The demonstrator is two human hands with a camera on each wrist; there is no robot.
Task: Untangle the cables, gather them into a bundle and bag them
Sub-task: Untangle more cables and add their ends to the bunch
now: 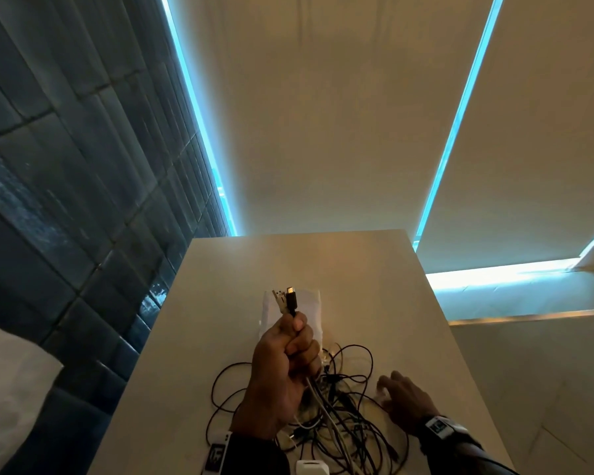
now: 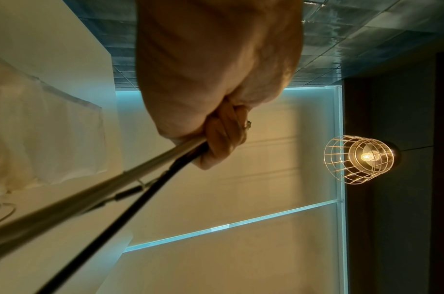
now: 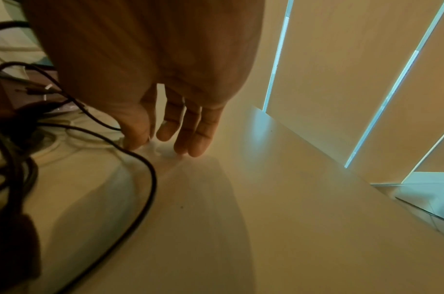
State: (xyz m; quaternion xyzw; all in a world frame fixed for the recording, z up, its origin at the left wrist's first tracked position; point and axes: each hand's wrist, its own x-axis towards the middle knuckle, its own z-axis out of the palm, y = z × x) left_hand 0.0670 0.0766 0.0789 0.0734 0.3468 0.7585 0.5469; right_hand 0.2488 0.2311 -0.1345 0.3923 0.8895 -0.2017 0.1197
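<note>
A tangle of black, grey and white cables (image 1: pixel 326 423) lies on the white table (image 1: pixel 374 275). My left hand (image 1: pixel 297 337) is raised above it and grips several cable ends in a fist. A black plug (image 1: pixel 291 299) and a white plug (image 1: pixel 279 299) stick up out of that fist. The left wrist view shows the left hand (image 2: pixel 216 139) with a grey and a black cable (image 2: pixel 145 177) running down from it. My right hand (image 1: pixel 388 392) rests with straight fingers on the table just right of the tangle, beside a black cable loop (image 3: pixel 150 179). A clear plastic bag (image 1: pixel 311 313) lies flat behind the cables.
A white charger block (image 1: pixel 311 467) sits at the table's near edge. A dark tiled wall (image 1: pixel 66 166) stands on the left, with roller blinds (image 1: pixel 323 114) behind the table. The table's right edge (image 1: pixel 460 354) drops off. A caged lamp (image 2: pixel 362 159) hangs overhead.
</note>
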